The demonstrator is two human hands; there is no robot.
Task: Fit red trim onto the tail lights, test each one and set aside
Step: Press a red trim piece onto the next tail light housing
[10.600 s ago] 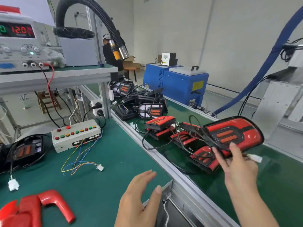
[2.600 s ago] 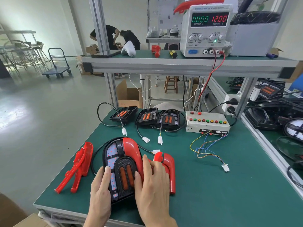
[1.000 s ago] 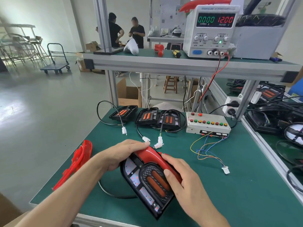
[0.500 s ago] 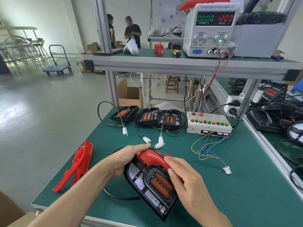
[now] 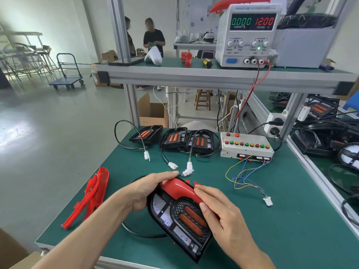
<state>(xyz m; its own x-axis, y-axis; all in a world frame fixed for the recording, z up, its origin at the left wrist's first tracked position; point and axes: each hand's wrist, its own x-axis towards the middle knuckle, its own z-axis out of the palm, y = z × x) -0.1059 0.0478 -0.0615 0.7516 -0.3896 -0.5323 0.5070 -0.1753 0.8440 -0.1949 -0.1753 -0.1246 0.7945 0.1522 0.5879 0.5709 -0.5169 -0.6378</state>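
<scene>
A black tail light (image 5: 180, 224) with two orange lenses is tilted up off the green bench near the front edge. A glossy red trim piece (image 5: 179, 190) lies along its upper edge. My left hand (image 5: 143, 191) grips the light's upper left corner and the trim. My right hand (image 5: 219, 214) holds the right side, fingers pressed on the trim and the lens grille. Its black cable loops underneath, with the white plug (image 5: 188, 171) loose by my left fingertips. Three untrimmed tail lights (image 5: 174, 138) sit in a row at the back. Spare red trims (image 5: 91, 195) are stacked at the left.
A test box with coloured buttons (image 5: 246, 146) stands at the back right, and its loose wires end in a white connector (image 5: 267, 201). A power supply (image 5: 248, 33) on the shelf reads 12.00 volts. More tail lights (image 5: 320, 138) crowd the conveyor on the right. Two people stand far behind.
The tail light stays in both hands with only a small shift; my right fingers have slid a little along the red trim. The view has dropped slightly.
</scene>
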